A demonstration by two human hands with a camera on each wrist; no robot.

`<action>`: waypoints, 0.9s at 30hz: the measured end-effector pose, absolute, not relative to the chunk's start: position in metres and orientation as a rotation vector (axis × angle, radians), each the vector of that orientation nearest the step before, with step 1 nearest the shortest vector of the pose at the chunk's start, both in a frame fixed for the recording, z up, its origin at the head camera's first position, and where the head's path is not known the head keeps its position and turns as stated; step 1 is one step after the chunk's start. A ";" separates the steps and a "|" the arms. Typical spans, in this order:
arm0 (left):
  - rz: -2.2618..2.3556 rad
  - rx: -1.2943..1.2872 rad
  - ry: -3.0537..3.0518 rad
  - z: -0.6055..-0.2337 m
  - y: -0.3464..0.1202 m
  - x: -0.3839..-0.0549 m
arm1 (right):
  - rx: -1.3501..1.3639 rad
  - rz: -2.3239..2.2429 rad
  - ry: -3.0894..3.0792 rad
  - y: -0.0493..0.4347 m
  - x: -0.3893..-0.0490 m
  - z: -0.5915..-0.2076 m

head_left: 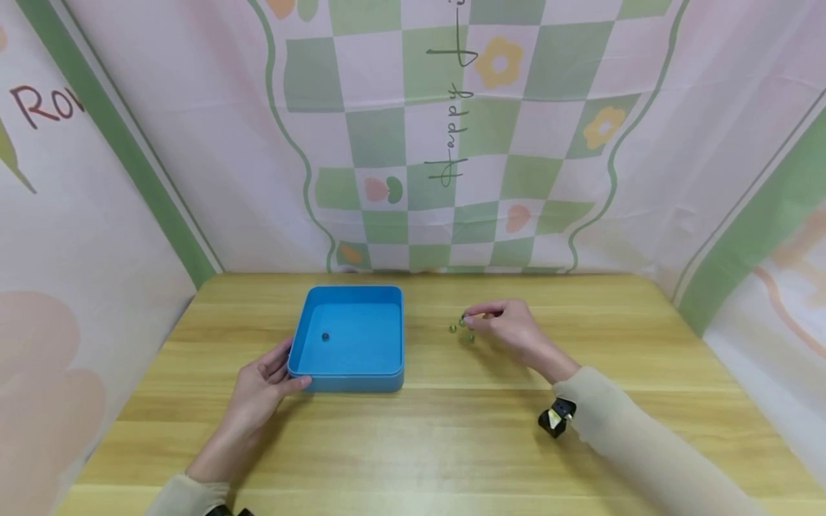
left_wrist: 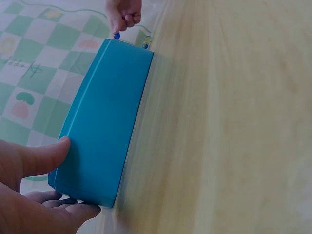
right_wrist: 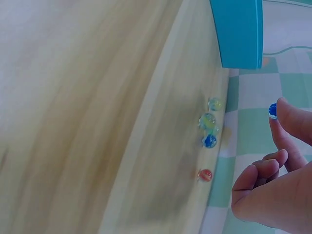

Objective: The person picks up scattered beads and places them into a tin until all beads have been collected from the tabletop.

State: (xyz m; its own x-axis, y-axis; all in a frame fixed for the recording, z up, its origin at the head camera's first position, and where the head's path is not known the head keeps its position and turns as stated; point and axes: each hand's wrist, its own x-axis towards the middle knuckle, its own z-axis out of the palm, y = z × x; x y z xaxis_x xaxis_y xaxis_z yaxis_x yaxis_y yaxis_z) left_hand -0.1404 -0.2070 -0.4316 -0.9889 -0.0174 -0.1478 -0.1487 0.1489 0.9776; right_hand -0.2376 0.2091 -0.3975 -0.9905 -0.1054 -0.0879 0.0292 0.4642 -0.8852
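A square blue box (head_left: 358, 383) stands on the table, its top uncovered. My left hand (head_left: 257, 390) grips its near left corner, thumb on the front wall and fingers round the side. Inside lies one small dark marble (head_left: 325, 336). To the right of the box, my right hand (head_left: 516, 333) pinches a blue marble (right_wrist: 273, 111) between thumb and index finger, raised above the table. Beneath it several glass marbles rest on the wood: a blue one (right_wrist: 209, 141), a red one (right_wrist: 205, 175) and yellow-green ones (right_wrist: 207, 121).
The wooden table (head_left: 413, 451) runs up to a hanging cloth (head_left: 432, 136) with a green check pattern behind it. More cloth hangs along the left and right sides. A black device (head_left: 556, 418) is strapped at the right wrist.
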 end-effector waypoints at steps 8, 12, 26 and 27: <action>1.963 -0.192 2.309 -0.430 -0.206 -0.141 | -0.096 -1.591 2.541 0.192 -0.239 -0.390; 1.963 -0.188 2.311 -0.431 -0.207 -0.141 | -0.096 -1.594 2.526 0.183 -0.241 -0.388; 1.959 -0.184 2.314 -0.433 -0.208 -0.142 | -0.159 -1.603 2.493 0.152 -0.244 -0.384; 1.958 -0.187 2.315 -0.433 -0.208 -0.142 | -0.159 -1.607 2.490 0.150 -0.245 -0.383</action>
State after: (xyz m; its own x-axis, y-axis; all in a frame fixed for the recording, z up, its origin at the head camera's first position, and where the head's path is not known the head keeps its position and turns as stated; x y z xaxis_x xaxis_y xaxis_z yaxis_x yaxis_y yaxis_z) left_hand -0.1418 -0.2076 -0.4328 -0.9870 -0.0269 -0.1584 -0.1607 0.1639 0.9733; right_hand -0.2448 0.1497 -0.3835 -0.9792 -0.1829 -0.0880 0.0048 0.4125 -0.9109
